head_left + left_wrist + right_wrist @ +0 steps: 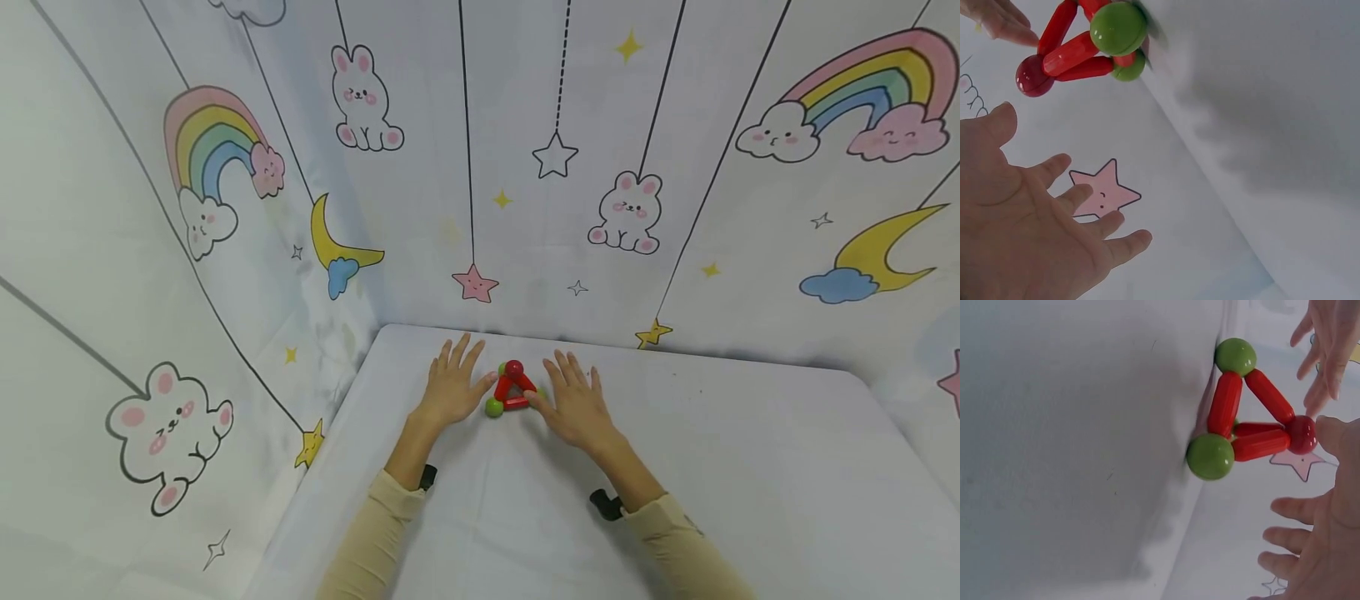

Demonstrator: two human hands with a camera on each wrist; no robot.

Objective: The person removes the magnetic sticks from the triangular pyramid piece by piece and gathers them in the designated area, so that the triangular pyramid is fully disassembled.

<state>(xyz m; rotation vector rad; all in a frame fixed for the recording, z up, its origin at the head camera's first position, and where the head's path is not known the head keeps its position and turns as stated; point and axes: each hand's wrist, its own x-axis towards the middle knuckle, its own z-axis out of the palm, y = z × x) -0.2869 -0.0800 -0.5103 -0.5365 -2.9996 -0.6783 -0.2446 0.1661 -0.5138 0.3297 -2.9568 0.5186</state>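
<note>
A small pyramid of red rods (515,403) and balls stands on the white table. Its top is a red ball (1302,434), and green balls (1210,457) sit at its base corners. To the left of it my left hand (450,392) is spread, fingers straight, holding nothing. On the other side my right hand (579,408) also has its fingers extended and grips nothing. Its thumb overlaps the pyramid's right corner in the head view; whether it touches, I cannot tell. The right wrist view has that thumb close to the red ball.
The white-covered table (720,467) reaches back to a cloth wall (420,208) printed with rabbits, stars, moons and rainbows. Another cloth side (67,467) rises at the left. Dark wrist devices (606,505) sit at both sleeve cuffs.
</note>
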